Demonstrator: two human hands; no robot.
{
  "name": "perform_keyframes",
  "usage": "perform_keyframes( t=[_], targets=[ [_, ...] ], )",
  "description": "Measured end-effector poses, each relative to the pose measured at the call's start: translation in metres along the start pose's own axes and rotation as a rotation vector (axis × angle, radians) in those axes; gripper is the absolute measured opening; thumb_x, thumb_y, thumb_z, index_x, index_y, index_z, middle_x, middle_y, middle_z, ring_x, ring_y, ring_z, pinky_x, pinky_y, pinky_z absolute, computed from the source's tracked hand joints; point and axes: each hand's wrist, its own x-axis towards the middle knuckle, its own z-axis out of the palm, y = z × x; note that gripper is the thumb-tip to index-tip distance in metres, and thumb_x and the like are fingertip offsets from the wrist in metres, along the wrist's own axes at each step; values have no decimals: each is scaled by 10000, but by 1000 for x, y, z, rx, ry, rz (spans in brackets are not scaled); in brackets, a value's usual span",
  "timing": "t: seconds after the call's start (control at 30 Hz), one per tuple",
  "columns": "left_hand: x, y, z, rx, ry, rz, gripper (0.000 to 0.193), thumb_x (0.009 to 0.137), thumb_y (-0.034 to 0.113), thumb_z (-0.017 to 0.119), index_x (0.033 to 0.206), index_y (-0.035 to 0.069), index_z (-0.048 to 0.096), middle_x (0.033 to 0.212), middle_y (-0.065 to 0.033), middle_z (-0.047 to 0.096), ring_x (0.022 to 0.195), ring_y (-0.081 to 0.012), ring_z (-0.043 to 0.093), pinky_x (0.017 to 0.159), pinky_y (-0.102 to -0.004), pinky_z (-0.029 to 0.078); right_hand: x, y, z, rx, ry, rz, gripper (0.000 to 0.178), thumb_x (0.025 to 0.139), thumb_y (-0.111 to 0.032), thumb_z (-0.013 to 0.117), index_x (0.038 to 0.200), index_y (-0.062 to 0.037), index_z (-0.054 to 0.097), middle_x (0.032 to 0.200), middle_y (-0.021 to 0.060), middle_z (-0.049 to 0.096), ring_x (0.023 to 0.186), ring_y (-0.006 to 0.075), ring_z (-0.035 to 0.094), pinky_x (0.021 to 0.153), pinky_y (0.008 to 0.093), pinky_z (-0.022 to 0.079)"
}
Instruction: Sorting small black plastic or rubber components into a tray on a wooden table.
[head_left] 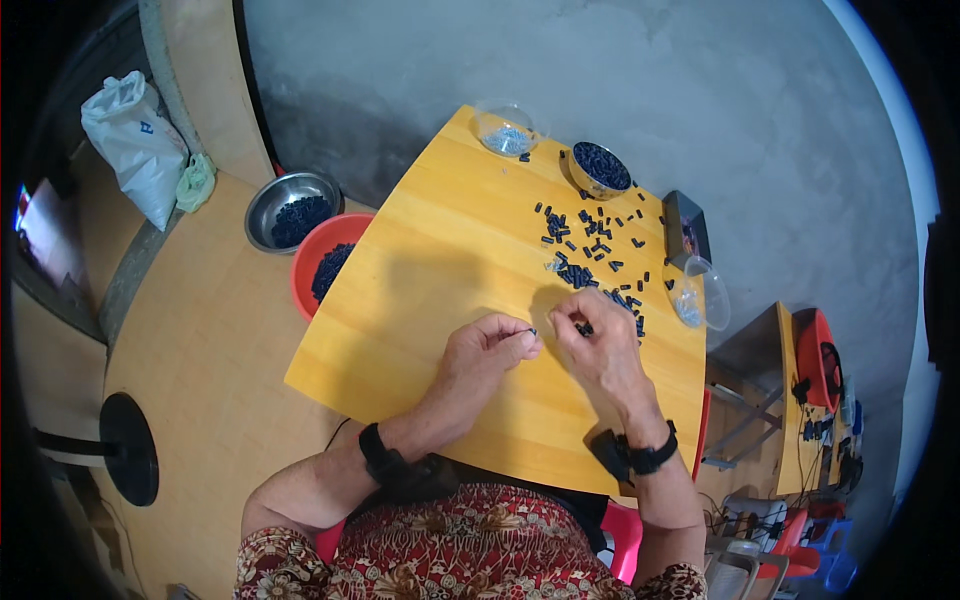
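Note:
Over the middle of the yellow table, my left hand (485,355) pinches a small black piece (532,331) between thumb and fingertips. Close on its right, my right hand (608,350) is closed, its thumb and fingers curled together. Dark bits (583,328) show inside that curl; whether they lie in the palm or on the table beneath I cannot tell. What its fingertips pinch is too small to make out. Beyond and partly behind the right hand spread several loose short black pieces (575,273), some heaped, some scattered.
On the yellow table (400,330) stand a clear bowl of small pale bits (508,140), a patterned bowl of black pieces (600,170), a black tray (685,230) and a tilted clear container (690,305). Left of it are a red basin (303,268) and a steel bowl (262,215), both holding black pieces.

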Motion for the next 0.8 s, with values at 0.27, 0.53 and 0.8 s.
perform_keyframes(
  t=[0.27, 0.53, 0.8],
  targets=[
    [-9, -4, 21, 0, -40, -58, 122, 938, 112, 611, 1029, 31, 619, 931, -8, 637, 871, -74, 603, 793, -212, 482, -50, -18, -15, 60, 101, -299, 150, 763, 28, 706, 870, -3, 606, 820, 122, 615, 768, 313, 607, 666, 381, 489],
    [-9, -17, 29, 63, -59, 19, 158, 909, 40, 628, 1063, 5, 625, 950, -16, 643, 884, -79, 604, 814, -218, 489, -66, -12, -19, 14, 126, -313, 163, 760, 27, 711, 887, -4, 614, 854, 129, 624, 794, 319, 612, 701, 378, 507],
    [-12, -10, 31, 28, -51, -1, 168, 908, 37, 633, 1070, -2, 622, 965, -34, 657, 901, -99, 626, 838, -234, 504, -73, -4, -20, 382, 98, 48, 129, 781, -5, 731, 886, 10, 657, 824, 75, 643, 793, 169, 618, 742, 279, 492]
  ],
)
